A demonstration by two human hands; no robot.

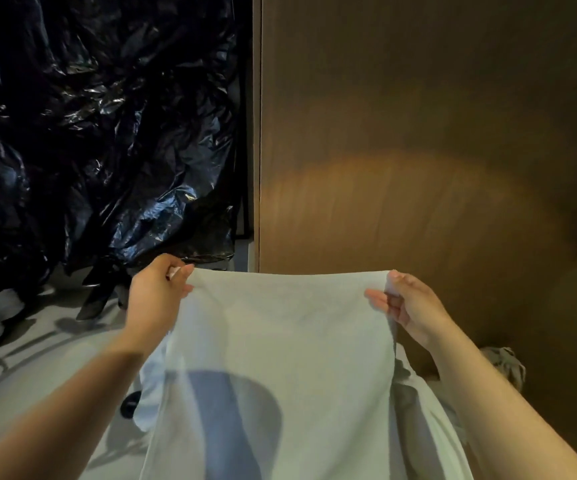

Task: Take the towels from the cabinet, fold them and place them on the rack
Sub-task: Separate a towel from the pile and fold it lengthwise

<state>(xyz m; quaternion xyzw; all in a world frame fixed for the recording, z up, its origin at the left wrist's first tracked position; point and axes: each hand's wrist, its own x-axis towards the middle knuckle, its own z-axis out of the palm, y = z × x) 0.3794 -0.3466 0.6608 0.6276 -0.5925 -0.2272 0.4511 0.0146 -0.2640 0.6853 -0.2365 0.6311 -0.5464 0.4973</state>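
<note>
- The white towel (280, 358) hangs spread before me, top edge level between both grips, its length dropping below them toward me.
- My left hand (155, 296) pinches the left top corner, my right hand (411, 306) the right; neither is nearer.
- Beyond: brown panel (418, 133), black plastic sheeting (89, 133) leftward.

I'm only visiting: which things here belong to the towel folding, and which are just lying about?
In the job: white towel, held up spread; left hand, pinching its top left corner; right hand, pinching its top right corner.
Lying about: black plastic sheeting; brown wooden panel, maybe the cabinet, cannot tell; crumpled grey cloth by the right forearm.
</note>
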